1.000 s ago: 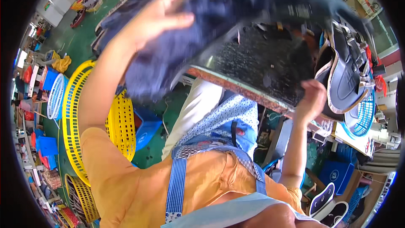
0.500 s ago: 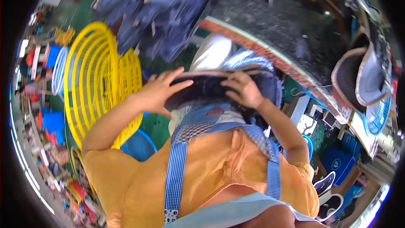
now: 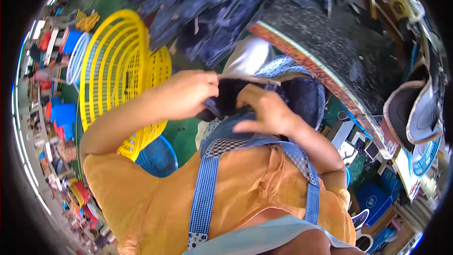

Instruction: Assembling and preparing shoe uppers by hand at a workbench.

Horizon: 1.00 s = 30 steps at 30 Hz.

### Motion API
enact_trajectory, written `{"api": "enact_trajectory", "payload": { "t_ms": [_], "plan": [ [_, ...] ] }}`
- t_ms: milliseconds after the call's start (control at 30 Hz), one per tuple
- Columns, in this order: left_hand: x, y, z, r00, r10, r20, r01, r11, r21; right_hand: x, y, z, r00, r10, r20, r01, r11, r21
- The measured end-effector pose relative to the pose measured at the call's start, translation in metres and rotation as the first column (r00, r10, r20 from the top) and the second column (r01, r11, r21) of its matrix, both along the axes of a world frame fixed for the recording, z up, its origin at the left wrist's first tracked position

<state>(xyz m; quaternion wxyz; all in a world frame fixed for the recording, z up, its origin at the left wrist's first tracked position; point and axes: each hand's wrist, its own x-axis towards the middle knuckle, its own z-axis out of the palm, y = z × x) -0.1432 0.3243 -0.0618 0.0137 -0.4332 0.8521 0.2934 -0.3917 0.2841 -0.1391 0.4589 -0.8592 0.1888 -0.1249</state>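
Over the lap (image 3: 283, 67) at twelve o'clock, the left hand (image 3: 192, 94), spread earlier, now closes its fingers on the dark piece (image 3: 228, 94), seemingly steadying it, while the right hand (image 3: 272, 112) touches it, fingers bent, grip unclear.

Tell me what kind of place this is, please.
Probably a workshop where things get made: dark pieces lie heaped at a worn black worktable, a yellow plastic basket is nearby, and the person's left hand holds a black piece.
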Motion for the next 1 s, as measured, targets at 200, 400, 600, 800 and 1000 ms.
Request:
{"api": "enact_trajectory", "payload": {
  "t_ms": [200, 400, 600, 800, 1000],
  "plan": [
    [-0.052, -0.024, 0.001, 0.888, 0.124, -0.443, -0.219, 0.961, -0.17, -0.001, 0.009, -0.007, 0.941, -0.289, 0.176, 0.225, 0.923, 0.312],
    [-0.074, -0.039, -0.047, 0.775, 0.211, -0.596, -0.299, 0.953, -0.051, -0.06, -0.065, 0.015, 0.997, 0.034, 0.074, -0.042, 0.992, 0.117],
    [-0.084, -0.064, -0.046, 0.683, 0.386, -0.62, -0.159, 0.907, 0.389, -0.121, -0.277, -0.014, 0.59, -0.783, 0.197, 0.765, 0.463, -0.448],
    [-0.084, -0.074, -0.065, 0.497, 0.502, -0.708, -0.298, 0.865, 0.403, -0.118, -0.33, -0.042, 0.509, -0.861, 0.021, 0.639, 0.361, -0.679],
    [-0.075, -0.068, -0.069, 0.537, 0.504, -0.676, -0.324, 0.864, 0.386, -0.104, -0.253, -0.011, 0.55, -0.762, 0.343, 0.82, 0.57, -0.048]
  ]
}}
